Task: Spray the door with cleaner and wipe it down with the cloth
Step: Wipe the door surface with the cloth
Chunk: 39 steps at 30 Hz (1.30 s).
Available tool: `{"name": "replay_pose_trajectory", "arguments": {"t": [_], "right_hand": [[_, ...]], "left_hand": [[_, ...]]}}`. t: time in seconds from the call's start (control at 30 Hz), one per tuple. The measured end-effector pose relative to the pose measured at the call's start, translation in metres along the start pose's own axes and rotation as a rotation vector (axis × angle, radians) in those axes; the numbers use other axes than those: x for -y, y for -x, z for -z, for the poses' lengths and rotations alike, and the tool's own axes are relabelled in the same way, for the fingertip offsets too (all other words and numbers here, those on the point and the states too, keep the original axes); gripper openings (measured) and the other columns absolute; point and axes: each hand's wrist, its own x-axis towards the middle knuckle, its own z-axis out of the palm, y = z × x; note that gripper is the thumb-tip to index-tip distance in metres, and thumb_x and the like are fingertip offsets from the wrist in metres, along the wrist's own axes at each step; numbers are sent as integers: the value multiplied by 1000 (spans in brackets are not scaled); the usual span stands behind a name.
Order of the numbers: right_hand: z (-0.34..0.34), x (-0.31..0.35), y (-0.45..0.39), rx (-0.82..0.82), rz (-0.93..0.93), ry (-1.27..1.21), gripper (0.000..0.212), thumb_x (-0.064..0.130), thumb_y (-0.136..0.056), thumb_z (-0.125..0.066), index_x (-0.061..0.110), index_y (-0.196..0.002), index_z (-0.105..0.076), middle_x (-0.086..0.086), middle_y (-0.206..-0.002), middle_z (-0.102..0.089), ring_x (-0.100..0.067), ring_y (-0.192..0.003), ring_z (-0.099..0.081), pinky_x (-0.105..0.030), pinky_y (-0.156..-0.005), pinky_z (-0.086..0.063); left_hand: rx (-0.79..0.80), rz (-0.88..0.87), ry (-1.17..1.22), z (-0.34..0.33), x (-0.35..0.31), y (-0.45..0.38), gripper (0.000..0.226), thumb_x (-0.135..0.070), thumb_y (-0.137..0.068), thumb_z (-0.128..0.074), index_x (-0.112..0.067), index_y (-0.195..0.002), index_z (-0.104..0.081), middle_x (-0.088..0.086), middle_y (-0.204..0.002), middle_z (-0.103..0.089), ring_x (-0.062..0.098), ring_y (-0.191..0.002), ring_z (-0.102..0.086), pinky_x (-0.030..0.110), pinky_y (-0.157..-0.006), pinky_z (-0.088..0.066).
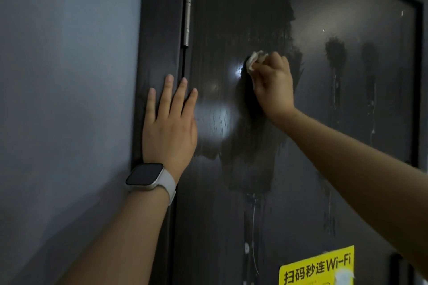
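Door: one dark wood door (231, 227), wet streaks across its middle.
Cloth: one pale cloth (256, 59), bunched against the door, right of the hinge (188, 17).
Right hand (274, 85): fingers curled round the cloth.
Left hand (170, 122): fingers straight, flat over the frame edge; one smartwatch (148, 176).
Sticker: one yellow Wi-Fi sticker (317, 266), lower right.

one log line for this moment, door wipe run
phase: wiping | right hand: grips cloth on door | left hand: flat on frame | sprayer: unseen

Door (266, 215) face open right and below — left hand (170, 127) and hinge (188, 17) crowd its left edge.
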Motion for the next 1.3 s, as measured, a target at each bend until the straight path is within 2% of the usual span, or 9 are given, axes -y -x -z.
{"name": "replay_pose_trajectory", "arguments": {"t": [0.27,0.37,0.47,0.63,0.77,0.83,0.97,1.17,1.3], "right_hand": [[12,0,161,116,165,-162,24,13,-94,-51,4,-104,-71,-5,-103,-45,-28,-91,-44,-42,-61,-48],[20,5,193,137,48,-212,25,11,-91,-52,5,-106,-72,-5,-107,-48,-26,-94,-45,-35,-72,-46],[30,6,194,173,4,-243,21,4,-87,-60,4,-103,-73,-11,-100,-54,-26,-92,-47,-23,-76,-34],[33,-3,187,152,-89,-412,15,6,-85,-71,5,-100,-73,-9,-95,-60,-23,-90,-55,-25,-77,-42],[29,7,198,83,-312,-593,44,8,-85,-73,18,-123,-54,8,-111,-53,-14,-100,-56,-16,-88,-42],[26,13,208,63,-333,-589,50,8,-87,-71,17,-133,-53,7,-110,-50,-15,-99,-54,-16,-90,-41],[27,32,260,31,-362,-487,24,-1,-85,-70,4,-108,-72,0,-95,-49,-28,-89,-56,-17,-83,-39],[48,68,387,134,-532,-495,22,12,-88,-63,20,-107,-68,10,-104,-52,-24,-94,-60,-19,-82,-45],[52,73,388,125,-624,-453,26,3,-83,-68,20,-103,-69,10,-92,-48,-27,-82,-62,-13,-83,-42]], "left_hand": [[25,-2,-35,0,0,1,50,-26,-99,-33,-17,-148,-37,8,-158,-29,31,-150,-14,54,-120,-12],[51,3,-48,2,-1,1,49,-28,-100,-32,-17,-148,-36,8,-159,-28,31,-150,-13,54,-120,-11],[56,9,-40,5,-1,1,48,-25,-101,-37,-18,-149,-34,7,-160,-25,30,-150,-12,53,-121,-9],[67,45,-75,4,-14,27,52,-26,-103,-35,-21,-154,-24,11,-162,-16,28,-150,-11,53,-121,-8],[164,35,-19,2,-46,103,53,-30,-103,-40,-21,-153,-26,11,-162,-16,28,-150,-12,57,-120,-5],[247,26,13,2,-60,139,55,-33,-102,-43,-23,-153,-26,9,-163,-14,26,-151,-10,55,-120,-1],[399,55,54,4,-72,187,63,-42,-99,-42,-22,-154,-20,10,-164,-7,27,-151,-3,50,-122,-2],[471,62,99,5,-73,195,79,-53,-93,-44,-18,-156,-11,11,-164,6,30,-151,7,45,-122,8],[481,69,121,1,-72,198,85,-54,-91,-49,-19,-157,-7,9,-162,14,29,-150,14,46,-120,14]]}}
